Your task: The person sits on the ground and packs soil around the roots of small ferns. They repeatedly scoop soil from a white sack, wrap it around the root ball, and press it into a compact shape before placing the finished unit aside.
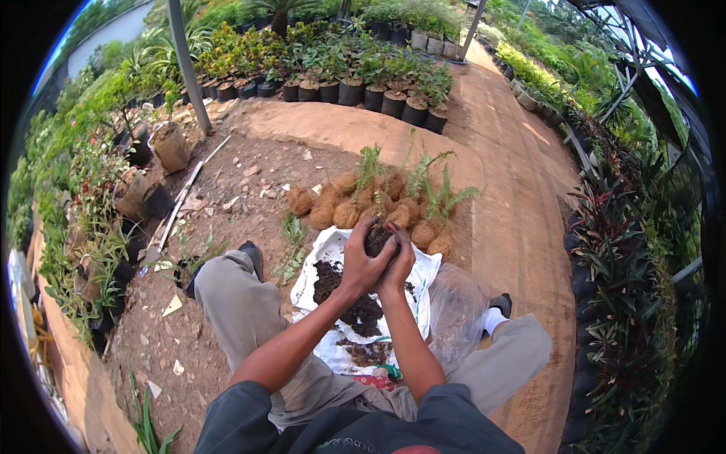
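Observation:
Between my left hand [363, 258] and my right hand [399, 262] is a dark ball of soil [376, 240], cupped from both sides, with my thumbs on its near side. A green fern [370, 164] rises behind it; whether it grows from the ball cannot be told. Under my hands lies an opened white sack [306, 284] bearing loose dark potting soil [363, 318]. Just beyond the sack is a heap of round brown coconut-fibre balls [346, 215], some with ferns [445, 196] standing among them.
Clear plastic sheeting [456, 312] lies right of the sack, by my foot. Fern fronds [292, 230] lie on the ground at the left. Black-bagged plants [351, 92] line the far side. A metal post [190, 68] stands at the upper left, and potted plants [170, 147] border the left.

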A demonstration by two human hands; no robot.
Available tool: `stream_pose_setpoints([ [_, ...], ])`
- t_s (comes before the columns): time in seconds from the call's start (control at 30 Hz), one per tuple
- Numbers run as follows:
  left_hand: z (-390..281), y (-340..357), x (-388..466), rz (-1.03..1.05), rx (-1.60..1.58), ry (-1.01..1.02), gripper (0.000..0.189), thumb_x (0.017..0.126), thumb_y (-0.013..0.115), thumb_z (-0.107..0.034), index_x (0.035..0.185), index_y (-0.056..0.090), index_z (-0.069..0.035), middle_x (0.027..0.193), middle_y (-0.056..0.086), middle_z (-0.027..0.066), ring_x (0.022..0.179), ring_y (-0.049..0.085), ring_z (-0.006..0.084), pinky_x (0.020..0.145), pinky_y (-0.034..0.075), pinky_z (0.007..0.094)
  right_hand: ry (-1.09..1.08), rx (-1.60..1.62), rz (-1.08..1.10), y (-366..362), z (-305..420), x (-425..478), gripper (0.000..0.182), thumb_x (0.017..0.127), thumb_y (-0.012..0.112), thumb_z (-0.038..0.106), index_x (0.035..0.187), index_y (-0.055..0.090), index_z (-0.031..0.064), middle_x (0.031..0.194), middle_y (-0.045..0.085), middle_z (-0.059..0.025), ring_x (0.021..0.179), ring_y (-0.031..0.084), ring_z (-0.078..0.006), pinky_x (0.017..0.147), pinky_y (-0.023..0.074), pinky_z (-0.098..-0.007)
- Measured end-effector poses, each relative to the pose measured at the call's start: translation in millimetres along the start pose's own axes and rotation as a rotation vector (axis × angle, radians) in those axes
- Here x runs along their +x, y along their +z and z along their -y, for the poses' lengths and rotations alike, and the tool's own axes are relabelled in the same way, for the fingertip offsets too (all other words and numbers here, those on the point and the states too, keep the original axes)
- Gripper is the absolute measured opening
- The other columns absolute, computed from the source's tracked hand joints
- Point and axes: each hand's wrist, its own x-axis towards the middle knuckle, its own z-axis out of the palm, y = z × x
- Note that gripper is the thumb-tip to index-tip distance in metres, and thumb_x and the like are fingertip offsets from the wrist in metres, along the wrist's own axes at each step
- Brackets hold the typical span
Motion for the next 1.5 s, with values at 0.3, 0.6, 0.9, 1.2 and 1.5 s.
stream_pose_setpoints([
  [0.3, 2.4, 11.3, -5.2, 0.085, -0.365, -0.306, 0.037, 0.089, 0.071, -0.024, 0.112, 0.062, 0.003, 0.094, 0.070, 0.0129, 0.084, 0.067, 0.0159, 0.075, 0.054, 0.0305, -0.551, -0.432, -0.071, 2.9, -8.3, -17.1, 0.027, 0.100, 0.042, 0.015, 0.108, 0.060, -0.0031, 0.108, 0.061, -0.0102, 0.100, 0.057, -0.0193, 0.095, 0.0445, -0.0333],
  [0.6, 12.2, 6.1, 8.1, 0.146, -0.251, -0.194, 0.028, 0.090, 0.068, -0.019, 0.108, 0.065, 0.002, 0.094, 0.072, 0.0120, 0.085, 0.068, 0.0154, 0.076, 0.054, 0.0310, -0.389, -0.124, -0.083, 8.2, -10.0, -7.0, 0.040, 0.101, 0.043, 0.033, 0.120, 0.056, 0.0001, 0.123, 0.056, -0.0109, 0.116, 0.054, -0.0217, 0.103, 0.0404, -0.0368],
  [0.9, 26.4, 3.9, 7.3, 0.044, 0.060, 0.179, 0.037, 0.083, 0.074, -0.018, 0.114, 0.064, 0.000, 0.103, 0.071, 0.0133, 0.095, 0.068, 0.0208, 0.087, 0.052, 0.0321, 0.437, 0.278, 0.125, 1.3, 8.9, 1.5, 0.046, 0.100, 0.042, 0.043, 0.119, 0.060, 0.0054, 0.110, 0.066, -0.0089, 0.102, 0.063, -0.0224, 0.096, 0.0491, -0.0377],
  [1.2, 22.8, 4.1, -7.5, 0.028, -0.036, 0.112, 0.028, 0.076, 0.074, -0.012, 0.099, 0.066, 0.002, 0.100, 0.069, 0.0161, 0.090, 0.069, 0.0257, 0.083, 0.053, 0.0342, 0.340, 0.182, 0.068, -21.5, -21.5, 7.2, 0.036, 0.098, 0.044, 0.035, 0.104, 0.063, 0.0061, 0.099, 0.068, -0.0075, 0.089, 0.066, -0.0210, 0.083, 0.0549, -0.0363],
  [1.5, 16.8, 13.2, -7.7, 0.032, -0.290, -0.320, 0.047, 0.087, 0.074, -0.027, 0.117, 0.057, 0.004, 0.107, 0.067, 0.0149, 0.097, 0.065, 0.0193, 0.086, 0.052, 0.0309, 0.031, 0.032, -0.082, -6.7, -6.8, 1.8, 0.037, 0.101, 0.039, 0.029, 0.112, 0.059, 0.0002, 0.106, 0.063, -0.0091, 0.097, 0.061, -0.0192, 0.090, 0.0486, -0.0331],
])
